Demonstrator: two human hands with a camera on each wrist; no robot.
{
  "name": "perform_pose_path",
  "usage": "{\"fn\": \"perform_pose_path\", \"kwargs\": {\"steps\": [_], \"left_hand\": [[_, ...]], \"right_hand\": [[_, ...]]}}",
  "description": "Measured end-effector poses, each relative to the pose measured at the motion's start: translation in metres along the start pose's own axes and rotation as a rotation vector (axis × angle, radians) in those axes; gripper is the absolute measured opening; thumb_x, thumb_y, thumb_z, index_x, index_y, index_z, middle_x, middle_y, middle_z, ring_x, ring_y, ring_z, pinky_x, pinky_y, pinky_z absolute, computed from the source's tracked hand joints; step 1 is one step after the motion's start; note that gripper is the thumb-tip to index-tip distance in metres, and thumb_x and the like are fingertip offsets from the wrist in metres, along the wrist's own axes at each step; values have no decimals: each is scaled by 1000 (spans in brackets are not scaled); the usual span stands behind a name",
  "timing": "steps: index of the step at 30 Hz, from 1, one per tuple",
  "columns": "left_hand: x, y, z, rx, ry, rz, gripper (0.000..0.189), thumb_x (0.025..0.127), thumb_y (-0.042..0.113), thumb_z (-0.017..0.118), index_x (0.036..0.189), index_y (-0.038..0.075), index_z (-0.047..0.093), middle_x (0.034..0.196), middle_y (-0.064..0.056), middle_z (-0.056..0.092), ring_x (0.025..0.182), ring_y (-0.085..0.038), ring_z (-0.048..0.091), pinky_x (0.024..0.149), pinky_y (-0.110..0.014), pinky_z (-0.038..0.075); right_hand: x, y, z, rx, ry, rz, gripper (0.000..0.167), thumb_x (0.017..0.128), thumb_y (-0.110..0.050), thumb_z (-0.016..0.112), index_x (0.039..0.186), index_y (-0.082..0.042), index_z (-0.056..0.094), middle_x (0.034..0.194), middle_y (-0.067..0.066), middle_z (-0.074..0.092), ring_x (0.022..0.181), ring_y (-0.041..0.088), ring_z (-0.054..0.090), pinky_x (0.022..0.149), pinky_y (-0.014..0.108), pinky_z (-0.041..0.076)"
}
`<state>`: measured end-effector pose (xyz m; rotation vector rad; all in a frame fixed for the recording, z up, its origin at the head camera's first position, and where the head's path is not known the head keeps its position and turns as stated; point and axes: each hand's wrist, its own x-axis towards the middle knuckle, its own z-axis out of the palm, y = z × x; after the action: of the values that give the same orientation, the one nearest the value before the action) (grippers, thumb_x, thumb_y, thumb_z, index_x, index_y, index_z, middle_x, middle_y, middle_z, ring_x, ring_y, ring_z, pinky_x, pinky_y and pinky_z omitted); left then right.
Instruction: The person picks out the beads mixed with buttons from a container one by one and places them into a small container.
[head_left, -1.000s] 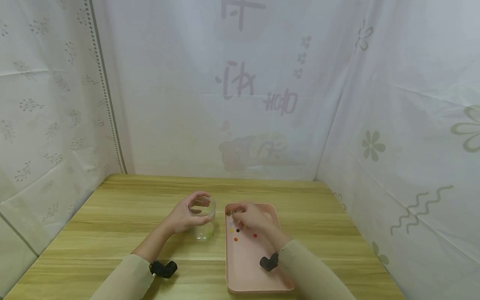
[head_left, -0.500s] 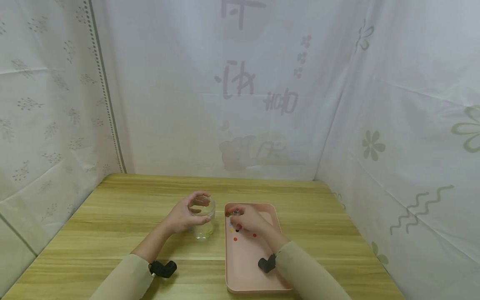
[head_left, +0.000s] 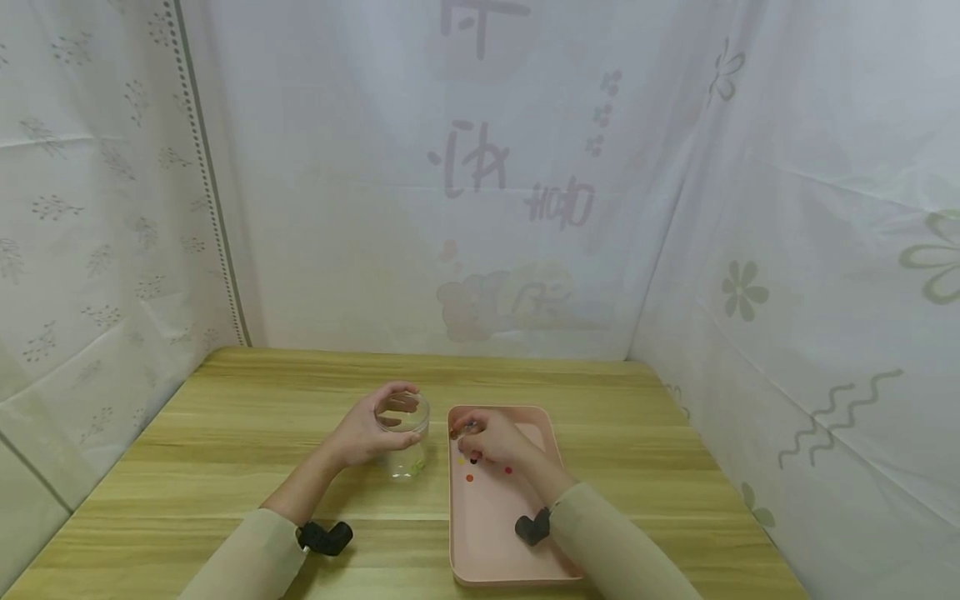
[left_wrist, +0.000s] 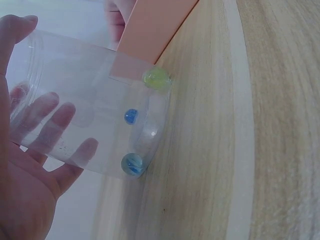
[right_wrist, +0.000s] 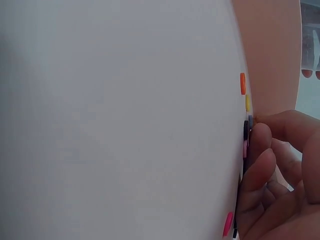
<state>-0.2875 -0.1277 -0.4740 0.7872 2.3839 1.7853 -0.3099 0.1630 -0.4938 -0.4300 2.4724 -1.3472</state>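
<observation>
My left hand (head_left: 367,433) grips a clear plastic jar (head_left: 402,454) near its rim, thumb on the near side and fingers round the far side. Inside, at the bottom, lie a green marble (left_wrist: 157,78), a blue marble (left_wrist: 131,116) and a clear marble with blue swirls (left_wrist: 132,164). My right hand (head_left: 498,437) is low in the pink tray (head_left: 480,542), fingers bent. In the right wrist view its thumb and forefinger meet right at a small grey-blue disc (right_wrist: 251,121); I cannot tell whether they pinch it. Orange (head_left: 469,478), yellow (head_left: 461,461), black (head_left: 474,461) and red (head_left: 508,471) button-like discs lie around.
Tray and jar stand side by side on a wood-grain table (head_left: 300,383), with a narrow strip of wood between them. The tray has a low raised rim. White patterned curtains (head_left: 337,208) hang behind the table and along both sides.
My right hand has shifted slightly nearer within the tray, and its fingertips now cover the pale blue disc that showed before. My left hand and the jar stay in place.
</observation>
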Motion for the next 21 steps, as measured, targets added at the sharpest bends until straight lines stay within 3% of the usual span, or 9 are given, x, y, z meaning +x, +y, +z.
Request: {"fn": "perform_pose_path", "kwargs": {"steps": [11,21], "left_hand": [[-1,1,0,-1,3,5,67,90,18,88,149,16,56,144,-18,68,138,-44,63,114,-69,51],[0,0,0,4,3,5,70,90,19,88,151,11,55,143,-19,68,137,-44,63,113,-69,52]], "right_hand": [[-4,-5,3,-57,-13,-47,18,93,-9,78,111,-11,80,83,-3,74,69,8,63,59,22,47],[-4,-3,2,-51,-17,-46,23,93,-6,73,114,-12,80,86,-1,76,69,9,62,59,23,46]]}}
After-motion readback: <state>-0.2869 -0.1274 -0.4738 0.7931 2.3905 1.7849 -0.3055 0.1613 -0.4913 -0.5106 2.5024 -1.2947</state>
